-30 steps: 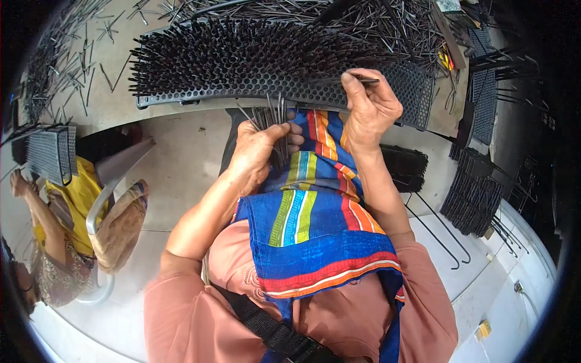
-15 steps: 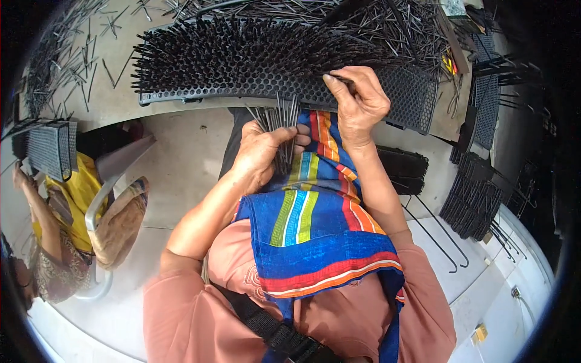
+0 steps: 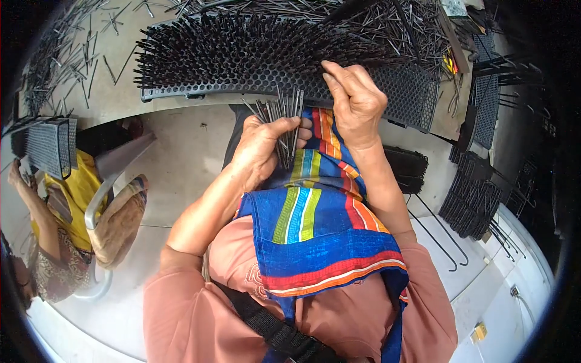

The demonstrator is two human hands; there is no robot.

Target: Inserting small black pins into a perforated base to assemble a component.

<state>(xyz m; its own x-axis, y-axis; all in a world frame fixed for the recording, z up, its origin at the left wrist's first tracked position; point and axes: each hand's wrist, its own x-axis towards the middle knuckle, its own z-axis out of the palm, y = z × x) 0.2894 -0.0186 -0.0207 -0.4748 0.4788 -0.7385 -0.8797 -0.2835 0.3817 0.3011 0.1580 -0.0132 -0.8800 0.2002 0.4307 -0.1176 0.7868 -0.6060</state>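
Observation:
My left hand [image 3: 257, 147] is closed around a loose bundle of thin dark sticks [image 3: 292, 130], below the front edge of a perforated black panel [image 3: 408, 100]. Many similar sticks [image 3: 227, 57] stand upright in the panel's holes, packed tightly over its left and middle. Bare holes show along the front strip and at the right end. My right hand [image 3: 360, 106] is over the panel at the border of the packed sticks, thumb and forefinger bent together in a pinch. Whatever lies between those fingertips blends into the dark sticks behind.
Loose sticks [image 3: 387, 30] lie heaped behind the panel, with others scattered on the table [image 3: 121, 45] at left. At far left another person [image 3: 57, 254] sits by a chair [image 3: 124, 227], near a smaller perforated rack [image 3: 51, 148]. Racks of dark rods [image 3: 472, 202] stand at right.
My right hand has shifted slightly up and left, its fingertips moving farther over the panel. The sticks in my left hand have tilted a little, and my left thumb has moved up.

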